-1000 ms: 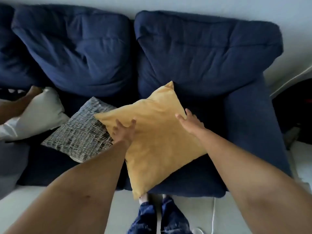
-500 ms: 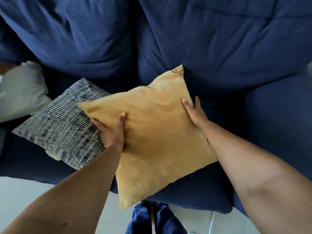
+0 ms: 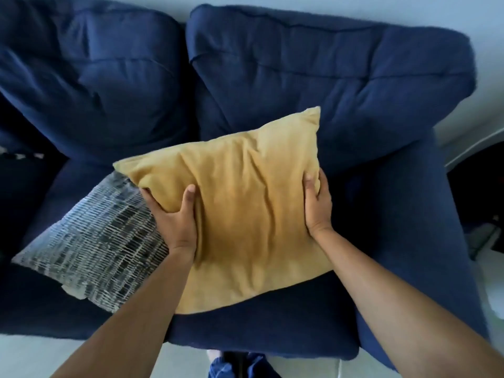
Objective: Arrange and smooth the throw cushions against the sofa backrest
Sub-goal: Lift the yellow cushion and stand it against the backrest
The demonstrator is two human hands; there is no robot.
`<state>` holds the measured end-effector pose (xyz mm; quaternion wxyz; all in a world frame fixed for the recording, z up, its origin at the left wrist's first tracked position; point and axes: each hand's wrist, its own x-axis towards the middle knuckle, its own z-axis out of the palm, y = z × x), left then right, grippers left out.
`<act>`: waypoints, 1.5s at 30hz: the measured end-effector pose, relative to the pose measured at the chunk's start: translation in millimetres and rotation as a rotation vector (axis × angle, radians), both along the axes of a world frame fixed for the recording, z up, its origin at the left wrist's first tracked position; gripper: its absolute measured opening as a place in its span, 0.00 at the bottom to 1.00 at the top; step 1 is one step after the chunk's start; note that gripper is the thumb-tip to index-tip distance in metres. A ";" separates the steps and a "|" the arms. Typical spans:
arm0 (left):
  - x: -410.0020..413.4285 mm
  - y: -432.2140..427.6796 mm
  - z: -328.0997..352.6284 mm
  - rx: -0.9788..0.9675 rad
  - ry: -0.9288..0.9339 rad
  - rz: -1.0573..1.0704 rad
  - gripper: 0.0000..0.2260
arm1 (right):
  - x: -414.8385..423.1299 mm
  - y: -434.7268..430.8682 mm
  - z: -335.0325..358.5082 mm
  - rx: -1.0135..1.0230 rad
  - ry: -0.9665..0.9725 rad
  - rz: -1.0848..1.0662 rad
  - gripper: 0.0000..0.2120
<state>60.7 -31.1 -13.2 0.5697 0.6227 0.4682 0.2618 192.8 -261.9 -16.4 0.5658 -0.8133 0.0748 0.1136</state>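
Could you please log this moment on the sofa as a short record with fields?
Held item: yellow cushion, creased
Left hand: grip on its left edge
Right hand: grip on its right edge
Neighbour: patterned grey cushion, partly under the yellow one
Setting: navy sofa, two back cushions
Placement: not yet against backrest

The fingers of the left hand [image 3: 174,222] are hidden behind the left edge of the yellow cushion [image 3: 240,214]; only its thumb is seen on the front face. The fingertips of the right hand [image 3: 317,205] are sunk into the cushion's right edge and are not fully seen. The right part of the patterned cushion [image 3: 92,249] is covered by the yellow cushion and the left forearm. The sofa [image 3: 409,241] is cut off by the left picture edge. Dark objects beyond the sofa's right arm are too blurred to be told, as is a striped scrap at the seat's far-left edge
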 end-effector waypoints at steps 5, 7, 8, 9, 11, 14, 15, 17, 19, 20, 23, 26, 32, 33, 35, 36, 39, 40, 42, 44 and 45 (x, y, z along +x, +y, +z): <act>72.2 -12.2 36.8 0.052 -0.119 -0.160 0.50 | 34.8 -39.9 34.1 0.052 -0.207 -0.212 0.36; 101.4 -15.1 43.8 0.088 -0.120 -0.221 0.49 | 49.5 -55.6 37.2 0.039 -0.233 -0.266 0.35; 114.5 -15.9 44.2 0.097 -0.113 -0.250 0.49 | 55.5 -63.1 35.9 0.021 -0.233 -0.273 0.35; 124.7 -15.4 42.6 0.094 -0.101 -0.282 0.50 | 60.2 -68.9 32.7 0.004 -0.217 -0.263 0.35; 140.8 -14.3 33.0 0.052 -0.057 -0.372 0.51 | 68.0 -81.2 22.6 -0.028 -0.146 -0.195 0.37; 152.2 -9.0 16.1 -0.037 0.026 -0.457 0.49 | 78.0 -95.1 9.0 -0.046 -0.037 -0.094 0.37; 155.0 -7.6 12.5 -0.041 0.043 -0.463 0.47 | 81.7 -97.9 7.4 -0.039 -0.022 -0.096 0.38; 161.2 -6.1 10.5 -0.026 0.039 -0.447 0.44 | 91.0 -98.9 11.1 -0.026 -0.019 -0.126 0.42; 168.1 -6.7 13.1 0.018 0.003 -0.401 0.42 | 103.0 -95.1 20.6 -0.021 -0.048 -0.156 0.45; 171.5 -7.1 14.9 0.051 -0.003 -0.376 0.40 | 110.0 -92.3 25.5 -0.020 -0.065 -0.168 0.45; 184.5 -9.1 19.8 0.158 0.025 -0.334 0.27 | 129.8 -80.8 36.3 -0.066 -0.077 -0.199 0.45; 198.4 -7.5 27.9 0.243 0.049 -0.278 0.21 | 131.8 -71.2 36.9 -0.135 -0.097 -0.260 0.43; 186.0 3.4 6.4 0.195 0.154 -0.298 0.19 | 121.1 -70.8 20.0 -0.248 -0.123 -0.245 0.39; 182.4 4.5 3.8 0.192 0.144 -0.305 0.20 | 122.5 -68.2 19.5 -0.248 -0.121 -0.248 0.38; 179.7 5.7 3.8 0.169 0.110 -0.318 0.22 | 125.3 -62.3 21.2 -0.247 -0.148 -0.265 0.37; 178.9 6.6 5.5 0.150 0.097 -0.318 0.23 | 125.3 -59.9 22.0 -0.248 -0.166 -0.277 0.36; 173.0 7.5 13.4 0.101 0.077 -0.315 0.26 | 121.4 -56.4 25.2 -0.261 -0.169 -0.324 0.35; 169.5 8.6 17.2 0.090 0.067 -0.315 0.27 | 120.3 -54.4 27.5 -0.262 -0.151 -0.346 0.34; 161.8 12.5 23.3 0.064 0.051 -0.307 0.28 | 118.5 -47.7 34.4 -0.274 -0.122 -0.398 0.32; 153.2 16.9 28.4 0.027 0.041 -0.296 0.29 | 114.3 -38.1 43.5 -0.316 -0.139 -0.436 0.32; 148.0 19.3 31.1 0.011 0.031 -0.292 0.29 | 109.6 -31.3 48.9 -0.334 -0.171 -0.442 0.32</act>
